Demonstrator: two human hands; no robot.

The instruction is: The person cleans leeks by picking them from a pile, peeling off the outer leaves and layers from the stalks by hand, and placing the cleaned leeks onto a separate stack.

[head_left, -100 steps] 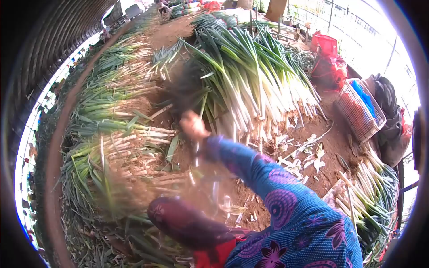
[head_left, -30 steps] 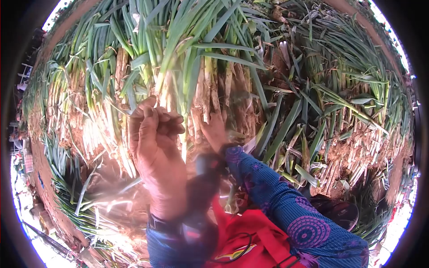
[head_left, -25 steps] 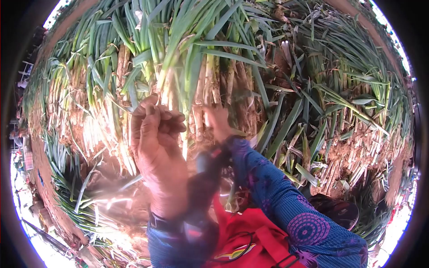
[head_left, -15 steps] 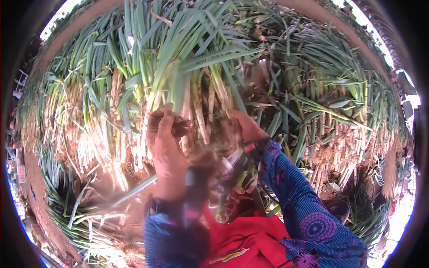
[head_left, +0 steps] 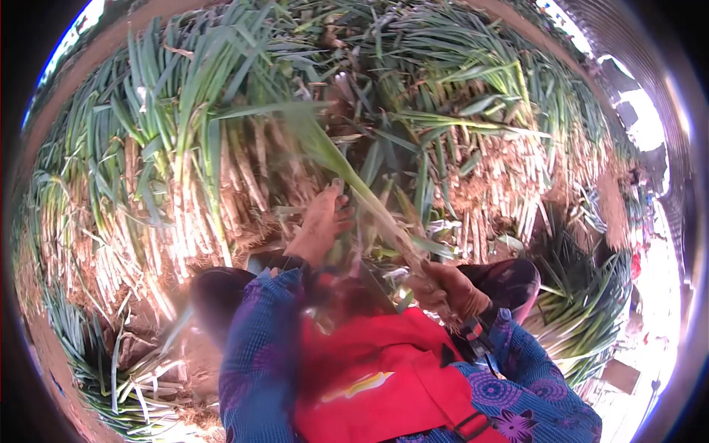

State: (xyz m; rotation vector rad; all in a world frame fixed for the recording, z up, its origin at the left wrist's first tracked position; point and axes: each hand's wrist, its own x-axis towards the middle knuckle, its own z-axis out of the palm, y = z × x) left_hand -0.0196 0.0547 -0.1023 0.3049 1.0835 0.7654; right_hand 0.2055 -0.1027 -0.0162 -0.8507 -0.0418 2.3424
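My right hand [head_left: 445, 289] is wrapped round the root end of a green onion [head_left: 375, 208], low and in front of my right knee. The stalk slants up to the left, and its leaves are blurred. Beside the stalk, to its left, my left hand [head_left: 319, 227] is raised with fingers apart and loosely bent; nothing shows in it. Beyond it stands a thick row of green onions [head_left: 185, 199] with pale stalks, roots downward and green leaves up.
Another heap of green onions [head_left: 491, 159] lies at the right. More lie at the lower left [head_left: 136, 380] and beside my right knee [head_left: 583, 314]. Loose leaves and dry skins litter the ground ahead. A red apron [head_left: 384, 391] covers my lap.
My right hand has come down and back toward my lap with a green onion in it. My left hand has left the row's stalks, and the view has turned right.
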